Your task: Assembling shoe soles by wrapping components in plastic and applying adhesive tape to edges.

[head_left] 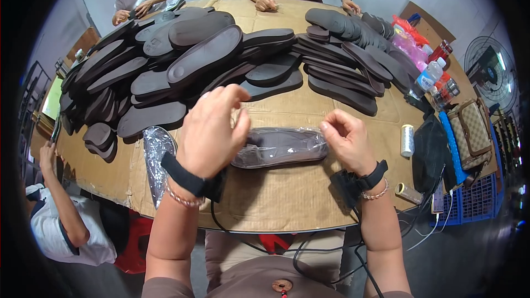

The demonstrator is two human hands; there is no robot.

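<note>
A dark brown shoe sole (281,156) in clear plastic wrap (292,139) lies crosswise on the cardboard-covered table in front of me. Over its left end hovers my left hand (214,127), fingers bent, with a gap between thumb and forefinger and nothing seen in them. At the right end, the thumb and forefinger of my right hand (349,137) pinch together at the wrap's edge. Another plastic-wrapped sole (155,157) rests to the left, partly behind my left wrist. Both wrists wear black straps and beaded bracelets.
Large piles of dark soles (204,58) fill the table's far side. At the right are a water bottle (432,74), a thread spool (407,140), a checked bag (469,132), cables and a fan (490,72). Three other people sit around the cardboard-topped table (276,198).
</note>
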